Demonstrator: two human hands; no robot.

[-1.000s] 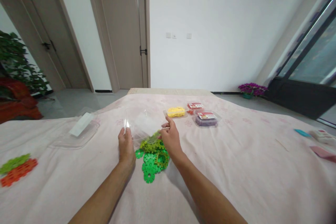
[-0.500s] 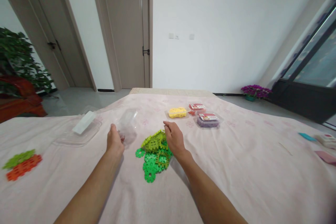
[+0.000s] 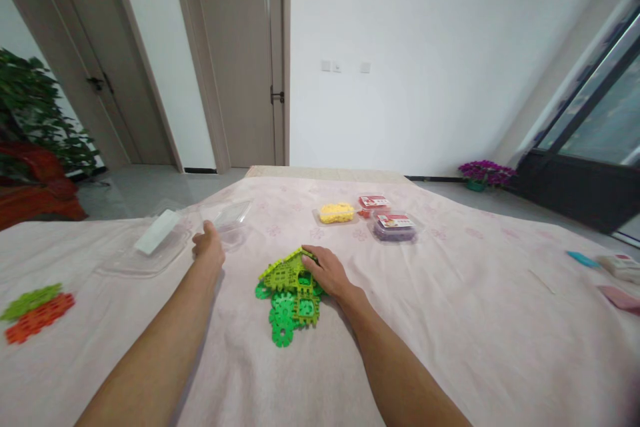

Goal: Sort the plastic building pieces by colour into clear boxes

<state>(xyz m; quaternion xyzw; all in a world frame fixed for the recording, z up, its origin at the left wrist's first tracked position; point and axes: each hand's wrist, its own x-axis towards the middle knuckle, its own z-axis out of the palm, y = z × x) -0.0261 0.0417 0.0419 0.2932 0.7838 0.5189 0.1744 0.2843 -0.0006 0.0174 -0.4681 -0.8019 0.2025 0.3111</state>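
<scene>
A pile of green plastic building pieces [image 3: 287,293] lies on the pink cloth in front of me. My right hand [image 3: 326,269] rests on the pile's right upper edge, fingers curled over a light-green piece. My left hand [image 3: 209,245] reaches forward and left, fingers closed on the rim of a small clear plastic box [image 3: 230,223] that sits on the cloth. A larger clear lid with a white label [image 3: 150,245] lies just left of that box.
A yellow-filled box [image 3: 336,213], a red-filled box [image 3: 373,203] and a purple-filled box [image 3: 393,226] stand further back. Green and orange pieces [image 3: 34,310] lie at the far left. Small items [image 3: 615,270] lie at the right edge. Doors and a plant stand behind.
My left hand carried the clear box off the green pile to the left and set it near the big lid. My right hand let go of it and dropped onto the pile.
</scene>
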